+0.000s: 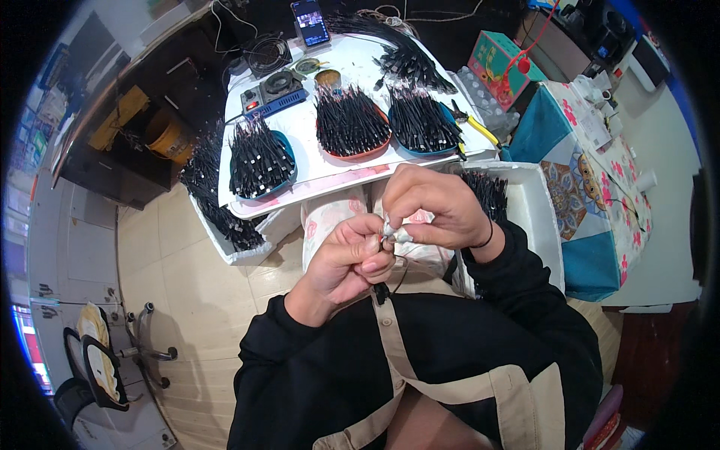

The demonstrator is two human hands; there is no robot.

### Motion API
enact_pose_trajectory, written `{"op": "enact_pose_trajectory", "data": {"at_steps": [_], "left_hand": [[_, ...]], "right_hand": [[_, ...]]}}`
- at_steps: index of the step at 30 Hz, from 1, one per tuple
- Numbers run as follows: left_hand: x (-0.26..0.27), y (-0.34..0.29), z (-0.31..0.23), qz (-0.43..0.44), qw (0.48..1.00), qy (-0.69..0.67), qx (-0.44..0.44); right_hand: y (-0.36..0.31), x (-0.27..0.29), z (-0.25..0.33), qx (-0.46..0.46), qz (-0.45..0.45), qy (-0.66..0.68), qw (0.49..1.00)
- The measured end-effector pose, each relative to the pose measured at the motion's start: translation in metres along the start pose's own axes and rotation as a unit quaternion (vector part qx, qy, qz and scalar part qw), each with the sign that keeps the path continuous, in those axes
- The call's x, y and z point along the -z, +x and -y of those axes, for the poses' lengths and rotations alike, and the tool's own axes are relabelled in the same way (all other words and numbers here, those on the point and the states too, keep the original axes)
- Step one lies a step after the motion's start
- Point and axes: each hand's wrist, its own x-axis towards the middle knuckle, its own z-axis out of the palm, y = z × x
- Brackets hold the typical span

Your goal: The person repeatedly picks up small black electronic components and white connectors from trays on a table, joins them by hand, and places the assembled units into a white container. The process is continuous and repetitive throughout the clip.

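In front of my chest, my left hand [346, 253] is closed, its thumb and fingers pinching a thin black cable [382, 291] whose lower end hangs toward my shirt. My right hand [439, 206] meets it from the other side, thumb and forefinger pressed together at the cable's upper end. White wrapping covers some of the right fingertips. The exact cable end between the fingers is too small to make out. Just beyond my hands, bundles of similar black cables fill an orange tray [357, 156] and two blue trays [421, 153] on the white table [307, 161].
Yellow-handled pliers [484, 131] lie at the table's right side. A small blue burner [279, 99], a round tin [328, 77] and a propped phone [310, 22] stand farther back. White foam boxes [541, 206] with cables flank my legs. A cloth-covered table [581, 172] is at right.
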Motion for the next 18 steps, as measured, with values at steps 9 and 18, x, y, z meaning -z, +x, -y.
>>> {"op": "enact_pose_trajectory", "data": {"at_steps": [9,18], "left_hand": [[-0.019,-0.011,-0.012,-0.136,0.715,0.645,-0.231],[-0.014,0.006,-0.028,-0.179,0.826,0.506,-0.171]], "right_hand": [[-0.025,-0.037,-0.016,-0.111,-0.117,0.182,0.97],[-0.012,-0.009,-0.034,-0.088,-0.087,-0.004,0.992]]}}
